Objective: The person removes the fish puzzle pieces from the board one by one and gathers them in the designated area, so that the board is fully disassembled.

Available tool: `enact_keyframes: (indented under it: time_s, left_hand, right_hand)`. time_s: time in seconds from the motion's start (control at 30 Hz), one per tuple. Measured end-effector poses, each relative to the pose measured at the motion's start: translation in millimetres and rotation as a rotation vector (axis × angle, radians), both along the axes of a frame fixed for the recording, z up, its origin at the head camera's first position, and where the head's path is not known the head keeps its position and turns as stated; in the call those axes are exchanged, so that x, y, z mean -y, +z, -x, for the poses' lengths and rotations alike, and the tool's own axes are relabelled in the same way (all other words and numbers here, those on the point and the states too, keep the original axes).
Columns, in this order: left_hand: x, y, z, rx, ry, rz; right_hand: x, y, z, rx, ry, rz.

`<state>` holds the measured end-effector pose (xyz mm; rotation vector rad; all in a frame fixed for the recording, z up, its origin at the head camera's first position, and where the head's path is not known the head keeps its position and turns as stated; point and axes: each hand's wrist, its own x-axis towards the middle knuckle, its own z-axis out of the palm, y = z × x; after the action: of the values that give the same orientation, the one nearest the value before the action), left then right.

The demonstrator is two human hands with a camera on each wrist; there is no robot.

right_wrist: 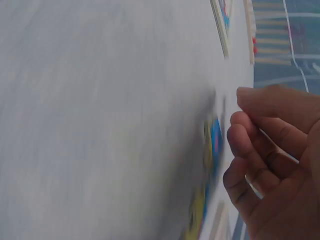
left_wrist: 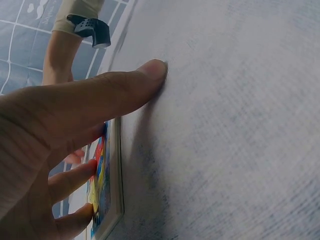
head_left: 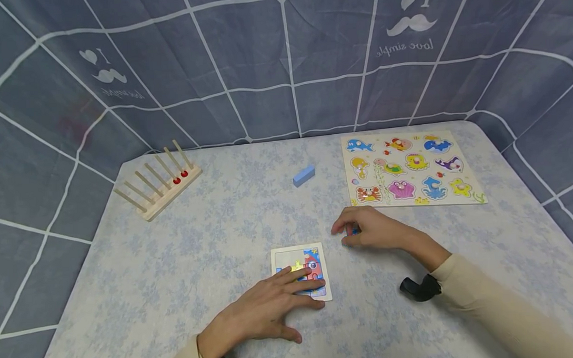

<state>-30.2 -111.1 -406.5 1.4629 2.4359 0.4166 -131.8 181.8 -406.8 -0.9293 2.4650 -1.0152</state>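
The left hand (head_left: 274, 306) rests on the puzzle tray (head_left: 289, 258), fingers spread. The right hand (head_left: 377, 228), loosely curled, thumb and fingertips apart, is near loose puzzle pieces (right_wrist: 216, 142).

From where I stand, slate-blue fabric curtains (head_left: 249, 54) crossed by wavy white grid lines enclose the far side and both flanks, rumpled in places and printed with pale hearts (head_left: 408, 0), moustaches (head_left: 411, 24) and a mirror-reversed "love simple" (head_left: 404, 47). Against them sits a broad table (head_left: 221, 213) with rounded far corners, its whitish surface mottled all over in a faded blue floral pattern. The light falls soft and fairly even, laying only blurred shadows across the tabletop.
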Motion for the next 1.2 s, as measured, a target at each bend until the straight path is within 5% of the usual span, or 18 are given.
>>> enact_keyframes:
  time_s: [0.47,0.83,1.2]
  left_hand:
    - [-0.3,0.7,-0.4,-0.026,-0.009,0.006]
    - [-0.4,1.8,-0.8,-0.039,-0.007,0.02]
    - [0.0,0.4,-1.3,-0.023,0.001,0.003]
  right_hand:
    - [54.2,8.9,-3.4,0.058,0.2,-0.021]
    - [66.5,13.8,-4.8,-0.097,0.315,-0.181]
    - [74.9,16.5,-9.0,-0.385,0.393,-0.252]
